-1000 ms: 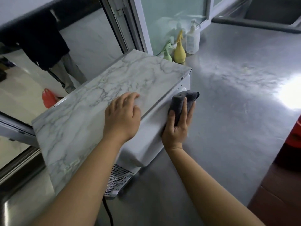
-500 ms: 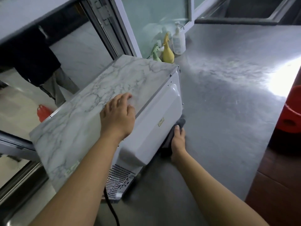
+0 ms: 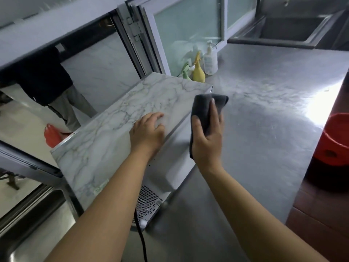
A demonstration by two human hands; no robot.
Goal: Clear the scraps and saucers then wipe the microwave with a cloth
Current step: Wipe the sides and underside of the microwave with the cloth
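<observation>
While left hand rests flat atop microwave, right hand grips cloth, apparently just beside its upper front edge.

microwave: on the counter, at its left end
left hand: on the microwave's top, near its right edge
right hand: just right of the microwave, holding the cloth
bottles: behind the microwave
bucket: far right of the microwave
</observation>
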